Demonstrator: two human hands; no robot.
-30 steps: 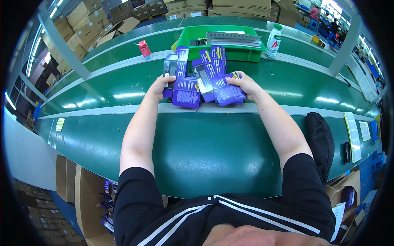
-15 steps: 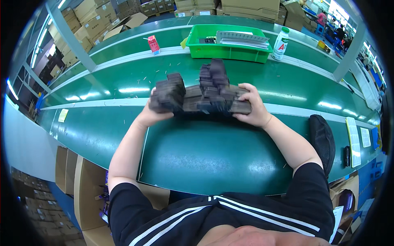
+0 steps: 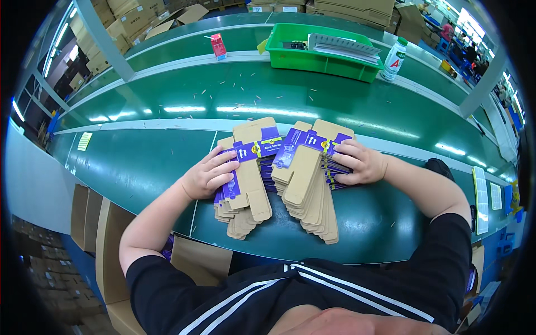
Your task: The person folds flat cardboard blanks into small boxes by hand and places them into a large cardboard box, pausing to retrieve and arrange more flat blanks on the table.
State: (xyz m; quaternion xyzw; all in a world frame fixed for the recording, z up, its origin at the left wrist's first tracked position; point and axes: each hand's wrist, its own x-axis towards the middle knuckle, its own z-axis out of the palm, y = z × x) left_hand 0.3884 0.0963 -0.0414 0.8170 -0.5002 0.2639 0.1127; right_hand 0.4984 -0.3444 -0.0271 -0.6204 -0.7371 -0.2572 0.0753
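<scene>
Two fanned stacks of flat, unfolded cartons, brown with purple printed panels, lie on the green table in front of me. My left hand rests flat on the left stack, fingers spread over its purple band. My right hand presses on the right side of the right stack, fingers curled over its edge. Both stacks touch each other in the middle and lie near the table's front edge.
A green plastic bin with papers stands on the far belt, a white bottle to its right and a small red carton to its left. Cardboard boxes stand below the table at my left. Paper labels lie at the right.
The bundle of cartons, held up in both hands on the belt earlier, has been brought toward me and laid flat on the near table as two fanned stacks.
</scene>
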